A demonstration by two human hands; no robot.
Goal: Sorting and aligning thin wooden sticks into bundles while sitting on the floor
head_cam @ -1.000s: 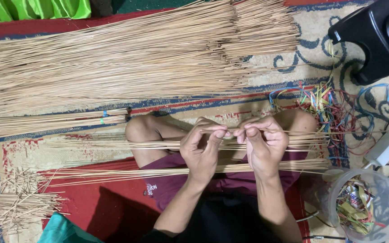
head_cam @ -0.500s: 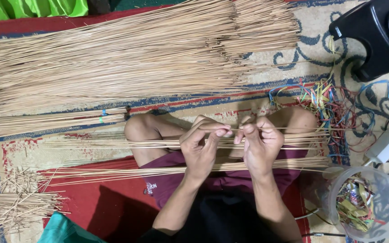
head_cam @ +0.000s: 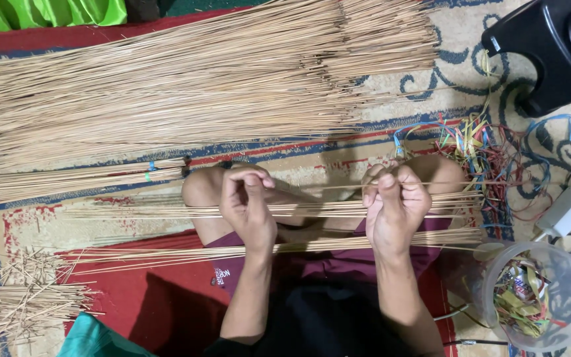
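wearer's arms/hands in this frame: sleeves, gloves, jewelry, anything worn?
Both forearms are bare up to the bottom edge of the frame, no sleeves in view. Left hand and right hand are ungloved; no rings, watch or wristbands can be seen. Fingers carry no tape or markings.

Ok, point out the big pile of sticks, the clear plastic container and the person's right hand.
big pile of sticks [head_cam: 199,86], head view, middle of the spread pile.
clear plastic container [head_cam: 497,281], head view, its left rim.
right hand [head_cam: 394,211], head view, back of the hand.
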